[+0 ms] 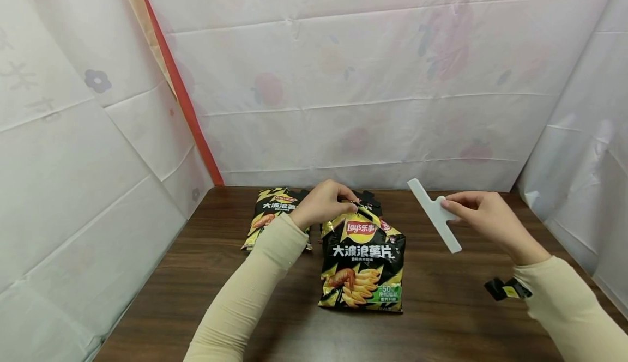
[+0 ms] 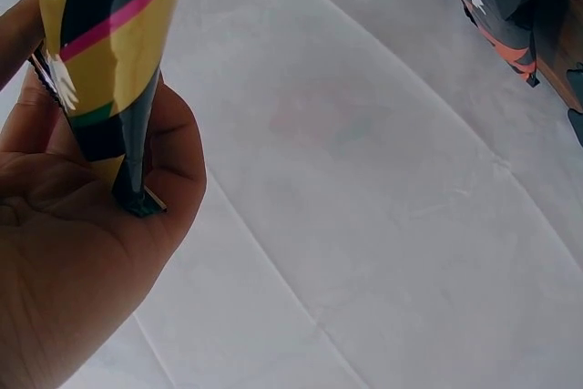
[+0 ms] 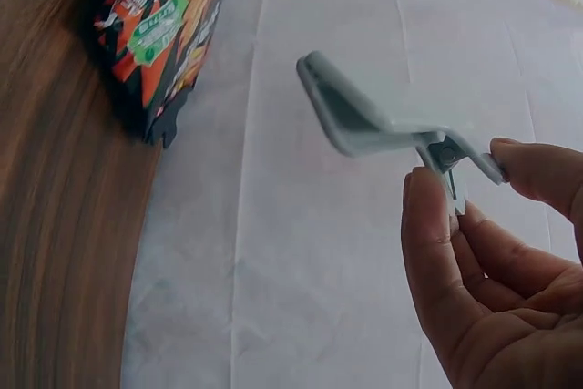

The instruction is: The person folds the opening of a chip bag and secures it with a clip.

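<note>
My left hand (image 1: 321, 205) grips the top edge of a black and yellow Lay's potato chip bag (image 1: 360, 264), which stands upright on the table. The bag's top narrows under the fingers, and the left wrist view shows its folded corner (image 2: 137, 198) against the palm of the left hand (image 2: 86, 252). Out to the right of the bag, my right hand (image 1: 485, 220) holds a long white bag clip (image 1: 434, 215) in the air by its handle. Thumb and fingers of the right hand (image 3: 510, 289) pinch the handles, and the jaws of the clip (image 3: 383, 111) are spread apart.
On the brown wooden table (image 1: 451, 318), another chip bag (image 1: 275, 209) lies at the back left. A further dark bag (image 1: 370, 201) is partly hidden behind the front one. White patterned sheeting (image 1: 343, 78) walls the back and both sides.
</note>
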`<act>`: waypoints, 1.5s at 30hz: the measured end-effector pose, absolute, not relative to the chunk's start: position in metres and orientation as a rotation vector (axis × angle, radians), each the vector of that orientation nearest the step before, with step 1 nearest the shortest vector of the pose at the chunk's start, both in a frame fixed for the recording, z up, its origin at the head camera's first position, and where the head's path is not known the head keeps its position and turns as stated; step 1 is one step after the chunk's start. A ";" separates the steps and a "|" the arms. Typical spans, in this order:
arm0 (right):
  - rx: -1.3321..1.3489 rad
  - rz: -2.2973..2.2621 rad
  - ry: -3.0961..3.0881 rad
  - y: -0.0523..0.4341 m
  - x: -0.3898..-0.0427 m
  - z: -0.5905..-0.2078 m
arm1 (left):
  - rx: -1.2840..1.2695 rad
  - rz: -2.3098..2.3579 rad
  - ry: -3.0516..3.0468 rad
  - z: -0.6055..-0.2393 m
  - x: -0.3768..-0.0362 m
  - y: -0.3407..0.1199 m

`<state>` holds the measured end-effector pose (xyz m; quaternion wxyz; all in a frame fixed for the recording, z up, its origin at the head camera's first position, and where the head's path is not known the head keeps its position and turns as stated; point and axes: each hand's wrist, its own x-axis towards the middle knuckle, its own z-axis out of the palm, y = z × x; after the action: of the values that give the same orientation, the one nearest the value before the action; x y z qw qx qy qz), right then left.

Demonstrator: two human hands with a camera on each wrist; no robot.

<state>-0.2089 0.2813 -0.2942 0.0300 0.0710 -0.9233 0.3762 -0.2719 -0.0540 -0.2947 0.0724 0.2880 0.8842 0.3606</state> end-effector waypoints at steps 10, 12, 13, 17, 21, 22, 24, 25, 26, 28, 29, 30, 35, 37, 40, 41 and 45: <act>0.334 1.191 -2.829 0.262 -0.216 -0.292 | 0.886 1.083 2.659 -0.294 -0.272 -0.053; 0.353 1.193 -2.820 0.258 -0.216 -0.291 | 0.888 1.086 2.656 -0.294 -0.272 -0.053; 0.362 1.187 -2.815 0.256 -0.216 -0.291 | 0.890 1.089 2.654 -0.294 -0.271 -0.054; 0.421 1.158 -2.773 0.249 -0.216 -0.291 | 0.892 1.095 2.650 -0.294 -0.271 -0.054; 0.484 1.144 -2.732 0.242 -0.216 -0.293 | 0.892 1.089 2.656 -0.293 -0.271 -0.054; 0.499 1.140 -2.723 0.241 -0.217 -0.293 | 0.893 1.086 2.660 -0.293 -0.271 -0.054; 0.525 1.125 -2.709 0.238 -0.217 -0.295 | 0.893 1.082 2.665 -0.293 -0.270 -0.054; 0.538 1.121 -2.700 0.237 -0.217 -0.295 | 0.895 1.080 2.669 -0.293 -0.270 -0.054; 0.552 1.114 -2.690 0.236 -0.217 -0.296 | 0.894 1.080 2.671 -0.293 -0.270 -0.054; 0.577 1.113 -2.672 0.233 -0.217 -0.298 | 0.892 1.079 2.674 -0.293 -0.270 -0.054; 0.585 1.118 -2.662 0.232 -0.218 -0.300 | 0.890 1.078 2.676 -0.293 -0.269 -0.054; 0.592 1.126 -2.653 0.231 -0.218 -0.301 | 0.888 1.077 2.676 -0.293 -0.269 -0.054; 0.603 1.187 -2.623 0.225 -0.219 -0.306 | 0.870 1.069 2.686 -0.293 -0.269 -0.054; 0.605 1.201 -2.619 0.223 -0.219 -0.307 | 0.863 1.068 2.693 -0.293 -0.269 -0.054; 0.616 1.216 -2.610 0.221 -0.220 -0.309 | 0.858 1.066 2.701 -0.293 -0.269 -0.054; 0.621 1.222 -2.606 0.220 -0.220 -0.309 | 0.856 1.067 2.702 -0.293 -0.269 -0.054; 0.620 1.256 -2.595 0.218 -0.221 -0.311 | 0.858 1.076 2.695 -0.294 -0.269 -0.055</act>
<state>-0.2208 0.2176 -0.3108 0.0963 0.2092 -0.8759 0.4241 -0.2691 -0.0547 -0.2936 0.0577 0.2831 0.8891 0.3551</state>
